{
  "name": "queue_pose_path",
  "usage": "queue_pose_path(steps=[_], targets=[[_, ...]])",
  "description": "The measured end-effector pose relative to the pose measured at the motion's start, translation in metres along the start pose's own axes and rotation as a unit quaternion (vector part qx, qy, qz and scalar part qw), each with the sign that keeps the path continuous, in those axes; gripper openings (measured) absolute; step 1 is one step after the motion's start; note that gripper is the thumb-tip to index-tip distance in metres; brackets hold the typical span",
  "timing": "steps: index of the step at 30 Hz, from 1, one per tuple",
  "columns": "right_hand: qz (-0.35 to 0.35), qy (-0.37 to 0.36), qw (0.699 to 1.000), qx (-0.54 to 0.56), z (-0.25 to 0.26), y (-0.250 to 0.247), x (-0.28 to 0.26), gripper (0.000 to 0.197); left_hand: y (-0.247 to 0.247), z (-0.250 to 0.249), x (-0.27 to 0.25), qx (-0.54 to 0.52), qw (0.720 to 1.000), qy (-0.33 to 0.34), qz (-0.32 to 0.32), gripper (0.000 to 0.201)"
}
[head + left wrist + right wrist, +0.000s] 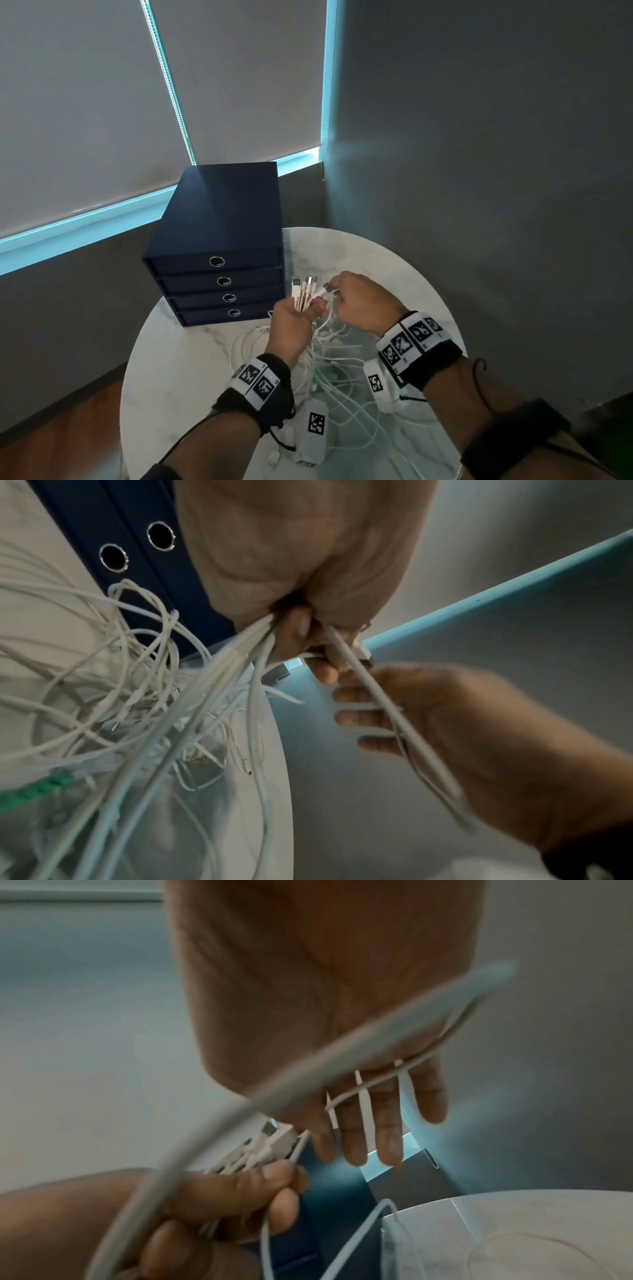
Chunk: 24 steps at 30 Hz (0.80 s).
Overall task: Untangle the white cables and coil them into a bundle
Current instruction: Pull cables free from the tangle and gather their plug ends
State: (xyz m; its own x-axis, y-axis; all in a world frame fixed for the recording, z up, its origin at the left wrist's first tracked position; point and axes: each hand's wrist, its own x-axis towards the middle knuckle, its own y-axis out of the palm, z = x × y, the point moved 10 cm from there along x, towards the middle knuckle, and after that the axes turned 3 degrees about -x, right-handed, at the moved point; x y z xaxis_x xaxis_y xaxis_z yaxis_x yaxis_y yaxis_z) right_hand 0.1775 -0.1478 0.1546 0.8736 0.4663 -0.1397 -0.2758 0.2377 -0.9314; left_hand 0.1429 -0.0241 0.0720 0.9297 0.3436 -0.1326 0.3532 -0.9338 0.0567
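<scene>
White cables (305, 294) fisted, left hand (291, 322), head-view connectors (310, 281)

white cables (337, 383), one green section (37, 787); navy blue drawer box (219, 219), silver ring pulls (216, 261); white marble-veined table (394, 260); black wristbands (270, 397) with black-and-white square markers (407, 337).

Black wrist bands (432, 363) with black-and-white square code tags (256, 380); small white camera boxes (313, 433); thin black wires (479, 368); bare hands.
</scene>
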Motion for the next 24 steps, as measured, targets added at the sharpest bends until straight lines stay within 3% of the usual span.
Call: queue_pose_path(steps=[4, 7, 10, 12, 14, 15, 16, 17, 19, 21, 23, 24], targets=[[0.005, -0.010, 0.997, 0.080, -0.004, 0.003, 0.010, 0.024, 0.002, 0.017, -0.003, -0.041, 0.998, -0.042, 0.038, 0.015], [-0.075, -0.003, 0.975, 0.210, -0.024, -0.020, 0.020, 0.027, -0.003, 0.027, -0.010, -0.094, 0.991, -0.076, 0.053, 0.031], [-0.216, 0.043, 0.882, 0.416, -0.054, -0.068, 0.013, 0.034, -0.011, 0.037, -0.013, -0.099, 0.990, -0.091, 0.046, 0.037], [-0.284, 0.067, 0.816, 0.499, -0.072, -0.097, 0.006, 0.030, -0.018, 0.043, -0.015, -0.089, 0.990, -0.100, 0.038, 0.038], [-0.327, 0.087, 0.772, 0.538, -0.091, -0.114, -0.002, 0.028, -0.021, 0.046, -0.015, -0.103, 0.988, -0.112, 0.028, 0.037], [-0.335, 0.104, 0.764, 0.541, -0.102, -0.114, -0.003, 0.028, -0.022, 0.045, -0.015, -0.113, 0.986, -0.118, 0.023, 0.033], [-0.339, 0.126, 0.767, 0.530, -0.111, -0.112, -0.005, 0.028, -0.023, 0.043, -0.014, -0.119, 0.986, -0.120, 0.013, 0.027], [-0.336, 0.157, 0.790, 0.488, -0.120, -0.109, -0.007, 0.026, -0.025, 0.041, -0.012, -0.123, 0.986, -0.117, -0.001, 0.024], [-0.287, 0.222, 0.876, 0.318, -0.136, -0.095, -0.006, 0.023, -0.029, 0.036, -0.007, -0.114, 0.988, -0.100, -0.030, 0.024], [-0.165, 0.259, 0.947, 0.099, -0.137, -0.070, -0.001, 0.035, -0.030, 0.029, -0.003, -0.080, 0.993, -0.074, -0.038, 0.021], [-0.075, 0.224, 0.970, -0.063, -0.114, -0.045, -0.001, 0.049, -0.023, 0.023, -0.002, -0.040, 0.997, -0.054, -0.024, 0.021], [-0.058, 0.173, 0.978, -0.105, -0.094, -0.034, 0.001, 0.052, -0.018, 0.019, -0.001, -0.023, 0.999, -0.043, -0.018, 0.021]])
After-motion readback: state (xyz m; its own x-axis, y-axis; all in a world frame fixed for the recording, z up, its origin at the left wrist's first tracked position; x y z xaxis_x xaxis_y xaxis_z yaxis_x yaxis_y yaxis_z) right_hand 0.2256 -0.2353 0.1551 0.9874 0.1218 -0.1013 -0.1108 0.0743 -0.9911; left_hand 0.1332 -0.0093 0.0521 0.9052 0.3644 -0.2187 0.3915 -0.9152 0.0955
